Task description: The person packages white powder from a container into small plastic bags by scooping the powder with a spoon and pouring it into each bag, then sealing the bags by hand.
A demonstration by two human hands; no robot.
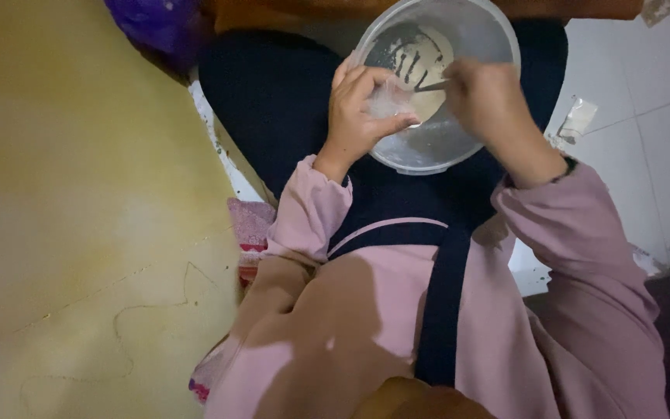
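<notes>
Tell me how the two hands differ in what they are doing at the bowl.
The left hand grips the near rim of the clear plastic bowl, fingers curled over the edge; the right hand sits above the bowl, closed around a thin stick-like tool.
The left hand touches the bowl itself; the right hand reaches the pale batter only through the tool.
Both are bare and come out of pink sleeves.

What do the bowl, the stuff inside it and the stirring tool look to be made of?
The bowl looks like translucent, cloudy plastic with a thin rim; the dark lap shows faintly through its wall. The contents look like a pale, wet paste or batter, since grooves stay in it. The tool in the right hand is thin and dark; material unclear. The left hand grips the rim.
</notes>
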